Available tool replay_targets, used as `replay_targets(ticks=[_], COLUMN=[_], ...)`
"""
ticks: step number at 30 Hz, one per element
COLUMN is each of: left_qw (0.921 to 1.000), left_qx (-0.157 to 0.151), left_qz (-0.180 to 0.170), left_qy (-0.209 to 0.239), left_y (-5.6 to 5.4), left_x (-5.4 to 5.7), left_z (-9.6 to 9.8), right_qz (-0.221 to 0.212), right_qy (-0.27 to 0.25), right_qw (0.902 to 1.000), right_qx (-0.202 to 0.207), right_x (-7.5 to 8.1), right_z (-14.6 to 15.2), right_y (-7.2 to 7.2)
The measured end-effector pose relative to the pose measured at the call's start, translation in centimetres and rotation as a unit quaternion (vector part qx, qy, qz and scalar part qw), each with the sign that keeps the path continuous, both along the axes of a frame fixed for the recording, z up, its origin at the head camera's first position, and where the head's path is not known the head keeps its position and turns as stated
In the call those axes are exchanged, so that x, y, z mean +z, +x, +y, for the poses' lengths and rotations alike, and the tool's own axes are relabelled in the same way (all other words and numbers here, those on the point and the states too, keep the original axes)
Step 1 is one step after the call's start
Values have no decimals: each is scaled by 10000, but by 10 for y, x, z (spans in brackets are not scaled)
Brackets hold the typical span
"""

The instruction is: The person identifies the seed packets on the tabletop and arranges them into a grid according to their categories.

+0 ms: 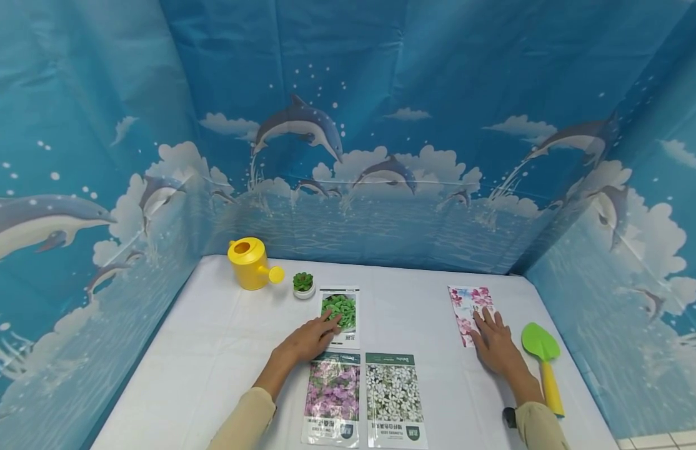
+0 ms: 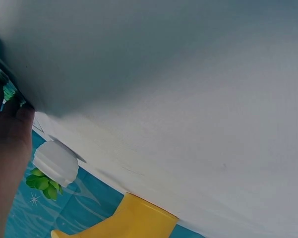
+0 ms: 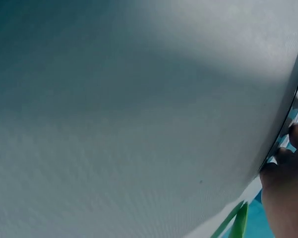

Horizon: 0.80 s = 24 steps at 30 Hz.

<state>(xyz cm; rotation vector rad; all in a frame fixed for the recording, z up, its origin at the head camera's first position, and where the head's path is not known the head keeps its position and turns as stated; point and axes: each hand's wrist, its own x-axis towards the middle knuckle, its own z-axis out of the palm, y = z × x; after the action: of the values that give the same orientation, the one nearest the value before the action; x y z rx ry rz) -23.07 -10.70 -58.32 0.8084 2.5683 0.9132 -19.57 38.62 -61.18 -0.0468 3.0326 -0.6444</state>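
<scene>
In the head view my left hand (image 1: 310, 337) rests its extended fingers on a seed packet with green leaves (image 1: 347, 306). Just below that lie a packet with pink-purple flowers (image 1: 332, 394) and, beside it, one with white flowers (image 1: 394, 394). Over on the right, my right hand (image 1: 498, 353) lays spread fingers on a packet printed with pink blossoms (image 1: 465, 306), covering part of its right side. The left wrist view catches the left hand (image 2: 10, 131) at its edge, over the packet; the right wrist view has the right hand (image 3: 287, 186) at its far right.
A yellow watering can (image 1: 251, 269) stands at the back left, with a small potted succulent (image 1: 303, 285) beside its spout. A trowel with green blade and yellow handle (image 1: 541, 342) lies right of the right hand. Dolphin-printed curtains (image 1: 393, 212) enclose the white table (image 1: 213, 350).
</scene>
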Motion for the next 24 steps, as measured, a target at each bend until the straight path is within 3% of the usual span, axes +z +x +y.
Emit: replay_targets(ticks=[24], left_qw=[9999], left_qx=[49], left_qz=[24], left_qy=[-97], left_y=[1], left_x=[-1], left_z=[1], right_qz=[-264], right_qy=[-168], right_qw=[9995], right_qx=[-75], right_x=[4], right_z=[-8], right_y=[-5])
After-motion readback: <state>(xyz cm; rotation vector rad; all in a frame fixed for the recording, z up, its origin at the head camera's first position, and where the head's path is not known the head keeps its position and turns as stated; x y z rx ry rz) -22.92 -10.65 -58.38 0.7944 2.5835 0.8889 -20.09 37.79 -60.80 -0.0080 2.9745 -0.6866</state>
